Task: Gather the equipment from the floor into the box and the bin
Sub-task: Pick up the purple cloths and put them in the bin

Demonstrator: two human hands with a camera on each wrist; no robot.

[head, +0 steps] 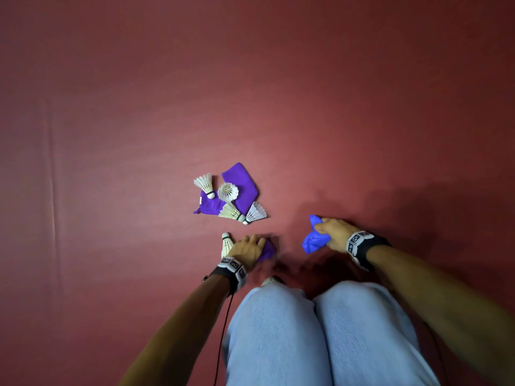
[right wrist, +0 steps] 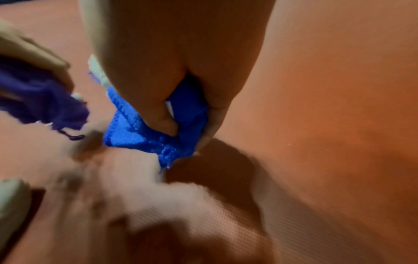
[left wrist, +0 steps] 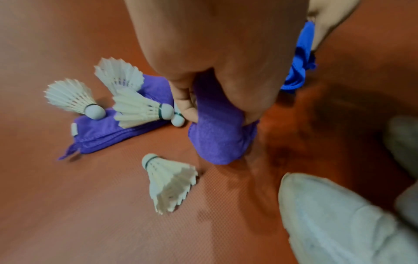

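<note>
Left grip (head: 249,246) clutches purple cloth (head: 267,250); right grip (head: 331,228) blue cloth (head: 314,237); five shuttlecocks (head: 227,243) on floor.

The floor (left wrist: 68,205) is a matt red mat with a fine dimpled grain. The purple cloth (left wrist: 214,139) looks like soft, fuzzy terry, as does the folded purple towel (head: 241,185) with its stitched hem. The blue cloth (right wrist: 144,132) shows a nubbly microfibre weave. The shuttlecocks (left wrist: 167,180) have white feathers and smooth matt caps. The trousers (head: 278,330) are pale denim.
</note>
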